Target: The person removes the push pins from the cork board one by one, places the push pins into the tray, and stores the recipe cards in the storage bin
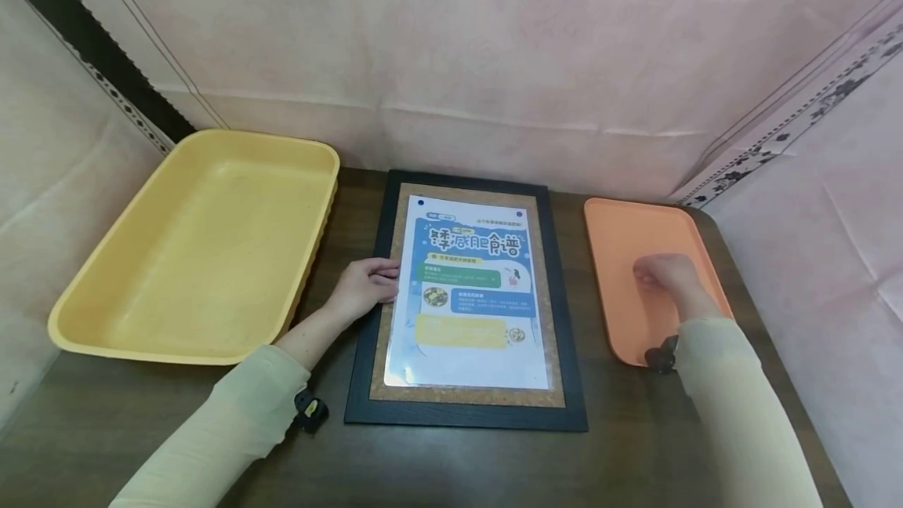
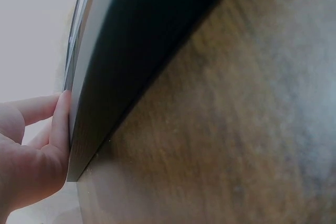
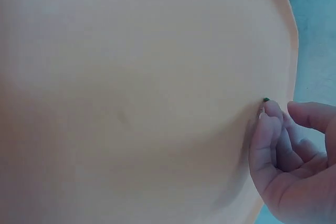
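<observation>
A blue and white poster [image 1: 469,296] with a glossy surface lies on a black-framed cork board [image 1: 466,412]. Small dark pushpins show at its two upper corners. My left hand [image 1: 363,287] is at the poster's left edge, wrist low beside the frame. In the left wrist view the thumb and a finger [image 2: 42,107] meet at that edge and pinch it. Over the orange tray [image 1: 614,257] my right hand [image 1: 666,273] has its fingers curled. At its fingertips in the right wrist view is a tiny green-headed pin [image 3: 266,99], partly hidden by the fingers.
A large, deep yellow bin [image 1: 212,241] stands on the left of the dark wooden table [image 1: 494,469]. Pale patterned cloth [image 1: 494,45] hangs behind the table and at both sides. Each wrist wears a black camera [image 1: 310,411].
</observation>
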`<state>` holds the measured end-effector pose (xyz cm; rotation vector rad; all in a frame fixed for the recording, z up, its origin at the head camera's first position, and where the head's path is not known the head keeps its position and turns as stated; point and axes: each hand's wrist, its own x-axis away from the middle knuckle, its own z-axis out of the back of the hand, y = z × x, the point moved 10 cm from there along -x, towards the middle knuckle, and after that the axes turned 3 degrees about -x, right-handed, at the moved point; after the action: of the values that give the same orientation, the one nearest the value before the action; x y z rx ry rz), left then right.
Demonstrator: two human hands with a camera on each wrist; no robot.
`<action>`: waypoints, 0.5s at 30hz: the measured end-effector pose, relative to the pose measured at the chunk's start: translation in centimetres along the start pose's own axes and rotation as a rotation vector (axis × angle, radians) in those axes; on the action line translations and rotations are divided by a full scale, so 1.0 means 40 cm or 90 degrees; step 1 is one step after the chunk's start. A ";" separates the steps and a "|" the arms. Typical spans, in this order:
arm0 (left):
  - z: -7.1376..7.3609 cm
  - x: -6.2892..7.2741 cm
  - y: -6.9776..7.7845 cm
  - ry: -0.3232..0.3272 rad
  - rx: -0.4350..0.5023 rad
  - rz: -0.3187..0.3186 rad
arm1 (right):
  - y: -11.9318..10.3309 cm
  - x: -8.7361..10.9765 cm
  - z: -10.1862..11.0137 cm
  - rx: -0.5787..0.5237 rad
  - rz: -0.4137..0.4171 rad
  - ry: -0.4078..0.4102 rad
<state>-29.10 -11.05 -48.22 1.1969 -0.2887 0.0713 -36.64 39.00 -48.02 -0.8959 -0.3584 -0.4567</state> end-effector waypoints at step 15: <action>0.000 -0.001 -0.002 0.000 -0.001 0.008 | -0.170 0.048 0.011 -0.085 0.114 -0.027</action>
<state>-29.11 -11.08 -48.30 1.1930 -0.2958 0.0812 -38.58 35.24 -42.35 -1.0589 -0.2860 -0.2983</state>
